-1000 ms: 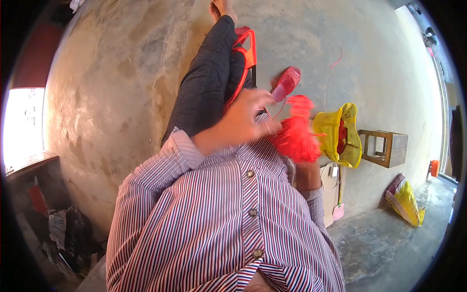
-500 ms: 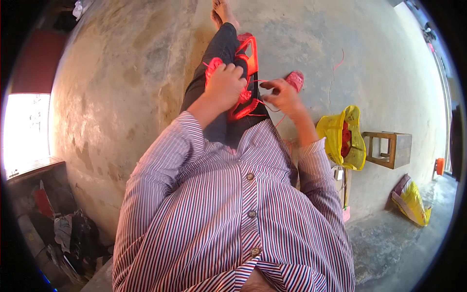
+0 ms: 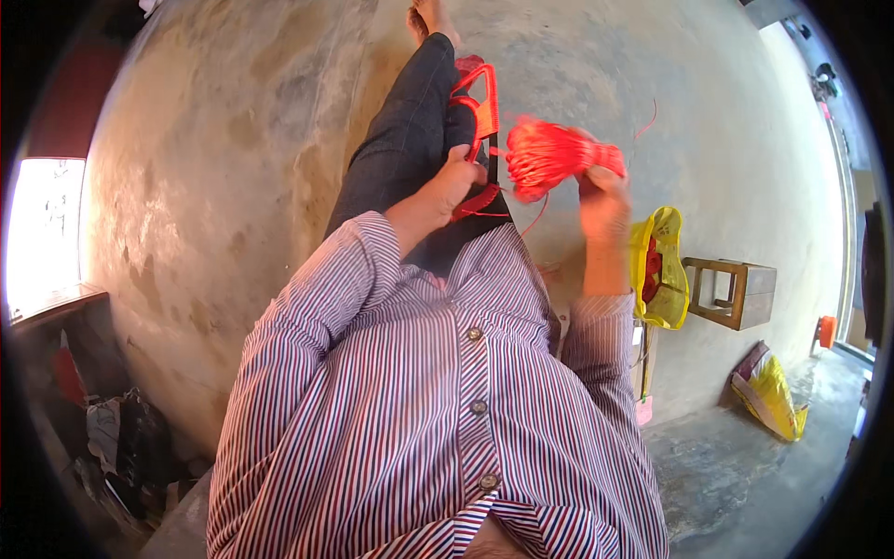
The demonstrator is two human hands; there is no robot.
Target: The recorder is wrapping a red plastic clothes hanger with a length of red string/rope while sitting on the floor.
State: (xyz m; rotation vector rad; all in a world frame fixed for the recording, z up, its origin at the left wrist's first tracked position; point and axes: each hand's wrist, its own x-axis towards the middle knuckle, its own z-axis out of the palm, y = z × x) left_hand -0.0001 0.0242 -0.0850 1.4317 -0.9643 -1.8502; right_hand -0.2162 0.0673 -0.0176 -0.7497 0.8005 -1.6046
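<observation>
A red cord [image 3: 548, 160] is held up by the right hand [image 3: 603, 200]; a red frame [image 3: 487, 116] is held by the left hand [image 3: 456, 184].

The cord is held in the air above the floor [image 3: 577, 56], just past the right edge of the legs [image 3: 391, 149]. Its narrow end is pinched by the right hand, which is a bit blurred. The left hand is closed on the near part of the frame, which lies along the right side of the legs; just how its fingers are set cannot be told. The cord looks light, soft and bendy, not easy to break, and maybe slippery, as it is shiny. It is best gripped where the bunch is squeezed thin; if the fat looped end were grabbed, the loops might be pulled loose and tangled.
</observation>
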